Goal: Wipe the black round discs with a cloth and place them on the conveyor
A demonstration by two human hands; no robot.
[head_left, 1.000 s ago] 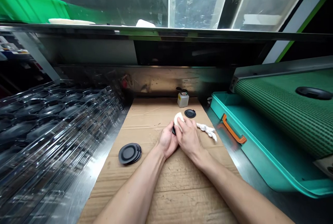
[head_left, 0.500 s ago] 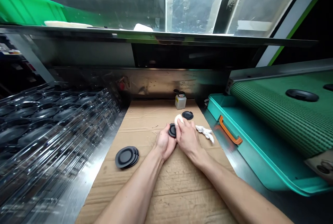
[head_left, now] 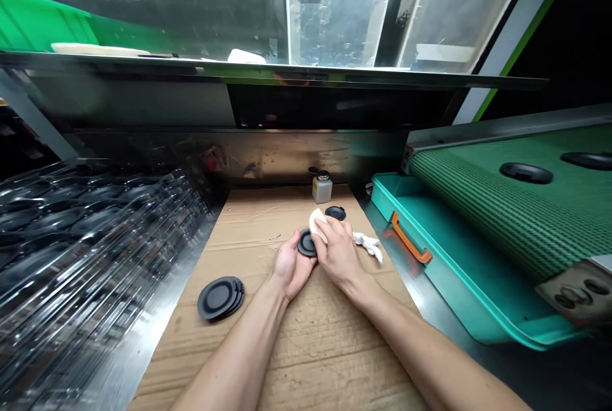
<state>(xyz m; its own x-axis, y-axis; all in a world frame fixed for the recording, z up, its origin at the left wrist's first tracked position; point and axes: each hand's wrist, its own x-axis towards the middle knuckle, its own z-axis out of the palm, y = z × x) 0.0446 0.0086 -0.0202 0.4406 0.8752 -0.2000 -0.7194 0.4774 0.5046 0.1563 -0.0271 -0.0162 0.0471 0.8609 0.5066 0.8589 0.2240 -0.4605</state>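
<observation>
Held in my left hand (head_left: 290,269) is a round black disc (head_left: 306,243) with a raised ring, its thumb on the rim and its fingers underneath. My right hand (head_left: 338,252) pinches a white round pad (head_left: 317,222) against the disc's right side; the hand covers part of both. Beyond the right hand, another black disc (head_left: 335,213) lies flat on the cardboard (head_left: 296,347). A crumpled white cloth (head_left: 368,246) is just right of that hand. Several black discs (head_left: 220,297) lie in an overlapping stack to the left of my left forearm.
A small bottle (head_left: 322,188) stands at the cardboard's far edge. On the right, a teal bin (head_left: 459,293) with an orange handle sits beside a green conveyor belt (head_left: 564,207) carrying black parts. Stacked clear trays (head_left: 109,252) of black parts fill the left. A metal shelf edge (head_left: 287,76) crosses above.
The whole view has shifted a little. My right hand has drawn the white pad slightly back on the disc, and more of the disc and pad now shows. Both hands keep their hold.
</observation>
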